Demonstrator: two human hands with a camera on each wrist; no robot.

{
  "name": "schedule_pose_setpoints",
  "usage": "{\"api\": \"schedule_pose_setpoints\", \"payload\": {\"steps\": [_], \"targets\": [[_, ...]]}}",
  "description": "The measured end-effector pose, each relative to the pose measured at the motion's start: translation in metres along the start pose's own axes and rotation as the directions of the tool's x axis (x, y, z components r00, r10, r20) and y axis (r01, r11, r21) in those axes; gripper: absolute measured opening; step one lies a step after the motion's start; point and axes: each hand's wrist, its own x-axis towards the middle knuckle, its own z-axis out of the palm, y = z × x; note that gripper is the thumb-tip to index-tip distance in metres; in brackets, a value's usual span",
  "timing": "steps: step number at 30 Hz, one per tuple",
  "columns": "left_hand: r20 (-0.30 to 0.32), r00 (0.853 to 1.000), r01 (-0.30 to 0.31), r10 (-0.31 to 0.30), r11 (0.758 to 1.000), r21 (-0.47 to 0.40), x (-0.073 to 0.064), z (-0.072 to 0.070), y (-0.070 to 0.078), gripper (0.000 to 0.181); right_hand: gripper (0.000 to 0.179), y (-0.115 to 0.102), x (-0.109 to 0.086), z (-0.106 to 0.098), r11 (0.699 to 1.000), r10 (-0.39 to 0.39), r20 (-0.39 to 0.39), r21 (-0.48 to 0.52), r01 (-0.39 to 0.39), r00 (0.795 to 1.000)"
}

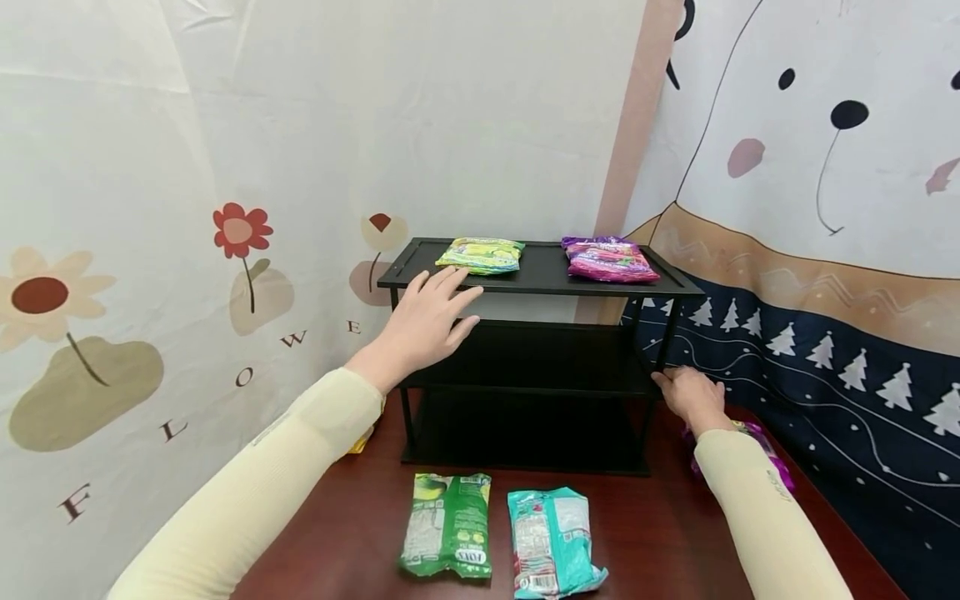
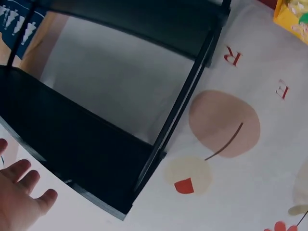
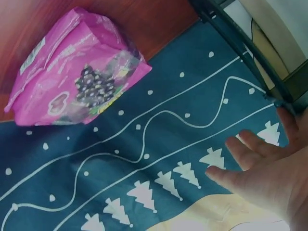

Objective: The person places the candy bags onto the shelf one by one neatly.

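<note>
A black three-tier rack (image 1: 543, 268) stands on the table. On its top tier lie a yellow-green snack bag (image 1: 483, 256) and a purple-pink bag (image 1: 609, 260). My left hand (image 1: 429, 321) is raised at the rack's front left, fingers spread and holding nothing; its fingertips overlap the edge of the yellow-green bag in the head view. In the left wrist view that hand (image 2: 24, 187) appears beside the top tier. My right hand (image 1: 692, 396) is at the rack's right side, one fingertip right at the frame. The right wrist view shows its fingers (image 3: 257, 147) loosely extended, nothing in them.
A green bag (image 1: 450, 525) and a teal bag (image 1: 553, 542) lie on the reddish-brown table (image 1: 330, 533) before the rack. A magenta bag (image 3: 82, 72) sits to the right, partly behind my right forearm. A yellow package (image 2: 293, 19) is at the left. Printed cloth hangs behind.
</note>
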Motion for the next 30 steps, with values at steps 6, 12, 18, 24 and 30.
{"api": "schedule_pose_setpoints", "payload": {"steps": [6, 12, 18, 24, 30], "targets": [[-0.134, 0.989, -0.067, 0.061, 0.997, -0.039, -0.042, 0.012, 0.0, 0.041, 0.045, 0.004, 0.006, -0.007, 0.992, -0.074, 0.035, -0.096, 0.077, 0.997], [-0.033, 0.997, 0.071, -0.073, 0.996, -0.058, -0.089, 0.041, -0.004, 0.043, 0.048, 0.006, 0.007, -0.009, 0.991, -0.071, 0.072, -0.108, 0.079, 0.995], [0.136, 0.96, 0.256, -0.243, 0.963, -0.085, -0.129, 0.074, -0.005, 0.046, 0.047, 0.003, 0.004, -0.008, 0.994, -0.053, 0.083, -0.088, 0.06, 0.995], [0.186, 0.928, 0.344, -0.322, 0.934, -0.099, -0.157, 0.098, -0.001, 0.047, 0.048, 0.002, 0.004, -0.006, 0.997, -0.043, 0.101, -0.058, 0.049, 0.994], [0.223, 0.908, 0.381, -0.354, 0.92, -0.088, -0.18, 0.114, 0.009, 0.047, 0.049, 0.002, 0.004, -0.007, 0.997, -0.045, 0.113, -0.051, 0.051, 0.993]]}}
